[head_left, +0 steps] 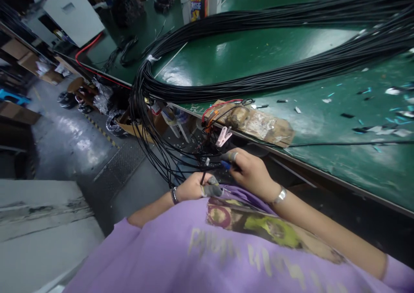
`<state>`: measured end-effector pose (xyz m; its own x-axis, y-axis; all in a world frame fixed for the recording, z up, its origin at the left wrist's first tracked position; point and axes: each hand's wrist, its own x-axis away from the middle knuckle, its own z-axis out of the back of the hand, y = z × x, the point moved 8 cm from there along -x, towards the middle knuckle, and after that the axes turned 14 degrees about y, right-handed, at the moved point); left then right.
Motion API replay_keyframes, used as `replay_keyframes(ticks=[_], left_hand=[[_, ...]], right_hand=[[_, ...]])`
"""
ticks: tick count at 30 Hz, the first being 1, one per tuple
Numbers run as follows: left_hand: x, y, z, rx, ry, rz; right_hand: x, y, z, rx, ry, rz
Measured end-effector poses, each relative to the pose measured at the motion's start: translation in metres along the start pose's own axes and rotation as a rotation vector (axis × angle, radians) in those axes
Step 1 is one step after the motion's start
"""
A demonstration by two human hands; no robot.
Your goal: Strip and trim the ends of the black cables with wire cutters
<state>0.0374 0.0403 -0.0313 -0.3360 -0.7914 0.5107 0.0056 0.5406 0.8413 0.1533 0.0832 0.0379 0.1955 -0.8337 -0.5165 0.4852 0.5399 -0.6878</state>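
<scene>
My left hand (194,186), a grey cover on its thumb, is closed with a thin black cable (203,176) standing up between its fingers. Just to the right, my right hand (250,170) is curled in a pinch, also with a grey fingertip cover. Something small and blue (225,165) shows at its fingertips; I cannot tell whether it is a tool or another cover. Loose ends of the long black cable bundle (139,86) hang over the bench edge and run down toward both hands. A pale pink clip (224,136) sits just above my right hand.
The green bench (323,168) carries the coiled bundle, scattered cable scraps (378,129) and a tape-wrapped wooden block (258,127) at its edge, with red and orange wires (211,114) beside it. A white surface (42,232) stands at lower left. Boxes and a wooden stool (77,85) are on the floor.
</scene>
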Motion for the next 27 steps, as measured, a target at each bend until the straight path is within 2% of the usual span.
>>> replay_keyframes(ticks=[3, 5, 8, 12, 15, 22, 25, 27], left_hand=[[0.004, 0.019, 0.007, -0.216, 0.154, -0.268], [0.007, 0.028, 0.011, -0.337, 0.247, -0.408], [0.008, 0.032, 0.015, -0.471, 0.311, -0.524], [0.007, 0.03, 0.014, -0.505, 0.31, -0.521], [0.006, 0.028, 0.011, -0.42, 0.27, -0.477], [-0.001, 0.015, 0.009, -0.186, 0.178, -0.248], [-0.002, 0.01, 0.003, -0.128, 0.101, -0.173], [-0.003, 0.008, 0.0, -0.115, 0.064, -0.158]], right_hand=[[0.009, 0.026, -0.001, -0.263, -0.019, -0.406], [0.02, 0.035, -0.007, -0.447, -0.053, -0.633], [0.034, 0.034, -0.013, -0.611, -0.088, -0.823], [0.039, 0.026, -0.018, -0.669, -0.143, -0.872], [0.039, 0.024, -0.021, -0.674, -0.17, -0.883], [0.042, 0.025, -0.029, -0.736, -0.172, -0.923], [0.041, 0.022, -0.034, -0.762, -0.182, -0.878], [0.037, 0.016, -0.034, -0.753, -0.212, -0.794]])
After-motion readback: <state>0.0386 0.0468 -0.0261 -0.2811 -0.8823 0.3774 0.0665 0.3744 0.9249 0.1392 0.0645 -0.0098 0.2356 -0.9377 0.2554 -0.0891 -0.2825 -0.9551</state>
